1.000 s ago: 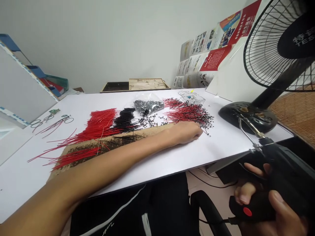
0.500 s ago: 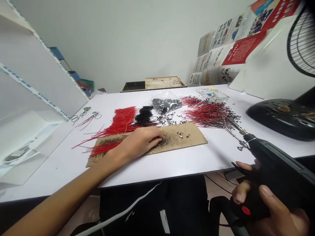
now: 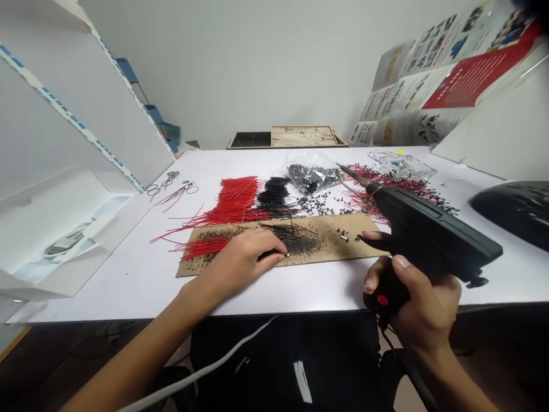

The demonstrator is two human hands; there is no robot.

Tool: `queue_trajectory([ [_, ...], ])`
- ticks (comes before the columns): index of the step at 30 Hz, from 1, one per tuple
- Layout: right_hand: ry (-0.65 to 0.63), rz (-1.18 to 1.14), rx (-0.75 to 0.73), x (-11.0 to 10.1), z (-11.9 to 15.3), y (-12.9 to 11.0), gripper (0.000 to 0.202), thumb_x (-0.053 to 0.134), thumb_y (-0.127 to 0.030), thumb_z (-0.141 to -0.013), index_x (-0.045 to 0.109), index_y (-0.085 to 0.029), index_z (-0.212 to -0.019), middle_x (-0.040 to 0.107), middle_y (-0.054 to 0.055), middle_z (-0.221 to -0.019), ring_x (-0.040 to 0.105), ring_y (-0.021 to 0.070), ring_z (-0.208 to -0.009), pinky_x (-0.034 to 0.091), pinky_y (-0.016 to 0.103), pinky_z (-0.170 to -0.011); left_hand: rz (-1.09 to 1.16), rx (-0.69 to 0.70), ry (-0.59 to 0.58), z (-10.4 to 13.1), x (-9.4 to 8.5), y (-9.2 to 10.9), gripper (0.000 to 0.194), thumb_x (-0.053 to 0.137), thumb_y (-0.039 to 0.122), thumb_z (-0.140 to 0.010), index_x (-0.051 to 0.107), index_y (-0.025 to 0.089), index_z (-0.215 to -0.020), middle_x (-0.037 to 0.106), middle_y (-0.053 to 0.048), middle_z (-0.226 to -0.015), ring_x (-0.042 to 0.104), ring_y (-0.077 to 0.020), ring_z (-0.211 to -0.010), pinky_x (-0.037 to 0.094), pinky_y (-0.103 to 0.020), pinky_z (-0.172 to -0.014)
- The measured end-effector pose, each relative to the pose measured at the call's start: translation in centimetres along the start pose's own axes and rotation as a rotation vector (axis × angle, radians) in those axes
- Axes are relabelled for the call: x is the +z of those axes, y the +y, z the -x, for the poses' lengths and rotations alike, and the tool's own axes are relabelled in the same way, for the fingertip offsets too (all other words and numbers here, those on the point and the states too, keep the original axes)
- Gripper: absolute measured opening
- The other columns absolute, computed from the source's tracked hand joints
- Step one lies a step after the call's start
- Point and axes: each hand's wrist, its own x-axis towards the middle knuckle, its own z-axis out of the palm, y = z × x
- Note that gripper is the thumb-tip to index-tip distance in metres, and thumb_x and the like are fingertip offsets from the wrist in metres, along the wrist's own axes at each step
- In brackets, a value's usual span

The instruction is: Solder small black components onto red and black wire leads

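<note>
My left hand [image 3: 246, 257] rests on a scorched cardboard strip [image 3: 334, 252], thumb and forefinger pinched on a tiny dark part with a silvery end [image 3: 287, 254]. My right hand [image 3: 429, 306] grips a black soldering gun [image 3: 437, 229] by its handle, fingers by the trigger. The gun's tip points up and left, above the table. Short red wires [image 3: 206, 247] lie on the strip left of my left hand, and black wires [image 3: 285, 230] lie just behind it. A few small metal pieces [image 3: 343, 234] sit near the strip's right end.
Behind the strip lie a red wire bundle [image 3: 238, 197], a black wire bundle [image 3: 273, 197] and a clear bag of small parts [image 3: 313, 174]. Red wires with dark ends [image 3: 412, 186] are heaped at right, near a black fan base [image 3: 510, 212]. Scissors [image 3: 160, 186] lie at left.
My right hand has brought the soldering gun left and up over the table. My view has turned slightly right-to-left, shifting the scene rightward. My left hand remains pinched on the strip.
</note>
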Motion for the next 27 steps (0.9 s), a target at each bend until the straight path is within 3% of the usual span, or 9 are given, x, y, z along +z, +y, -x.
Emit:
queue_trajectory([
  [4,-0.047,0.012,0.058,-0.43,-0.24,-0.20,0.022,0.071,-0.035,-0.096,0.078,-0.017,-0.107,0.077,0.007,-0.089,0.059,0.0152,-0.047,0.041,0.030,-0.037,-0.038,0.018,-0.007,-0.18,-0.04,0.13,0.012,0.063,0.025,-0.104,0.074,0.023,-0.100,0.074,-0.002,-0.101,0.068,-0.0174,-0.099,0.054,-0.032,-0.092],
  [9,-0.069,0.013,0.102,-0.65,-0.59,-0.24,0.022,0.067,-0.037,-0.100,0.075,-0.016,-0.101,0.064,0.000,-0.054,0.054,0.0157,-0.043,0.040,0.027,-0.039,-0.092,-0.021,-0.017,-0.27,0.04,0.03,0.015,0.062,0.028,-0.105,0.074,0.022,-0.099,0.071,-0.002,-0.101,0.065,-0.0184,-0.100,0.053,-0.034,-0.092],
  [17,-0.075,0.006,0.110,-0.91,-0.52,0.20,0.034,0.070,-0.045,-0.096,0.076,-0.013,-0.104,0.065,0.000,-0.053,0.054,0.0141,-0.042,0.040,0.024,-0.040,-0.122,-0.036,-0.029,-0.18,0.15,-0.25,0.022,0.052,0.031,-0.108,0.069,0.021,-0.097,0.069,-0.004,-0.100,0.062,-0.0203,-0.099,0.052,-0.038,-0.094],
  [22,-0.078,0.007,0.115,-0.86,-0.53,0.20,0.029,0.071,-0.044,-0.096,0.073,-0.016,-0.088,0.065,0.000,-0.053,0.054,0.0131,-0.042,0.040,0.024,-0.040,-0.102,-0.045,-0.020,0.01,0.06,-0.24,0.019,0.056,0.030,-0.107,0.070,0.021,-0.098,0.068,-0.003,-0.101,0.062,-0.0191,-0.100,0.050,-0.035,-0.093],
  [27,-0.094,0.003,0.116,-0.80,-0.54,0.24,0.034,0.069,-0.045,-0.098,0.076,-0.013,-0.108,0.065,0.000,-0.054,0.054,0.0137,-0.044,0.040,0.024,-0.042,-0.096,-0.071,-0.021,0.27,-0.21,-0.02,0.015,0.060,0.030,-0.106,0.070,0.022,-0.098,0.068,-0.002,-0.103,0.062,-0.0194,-0.102,0.049,-0.035,-0.093],
])
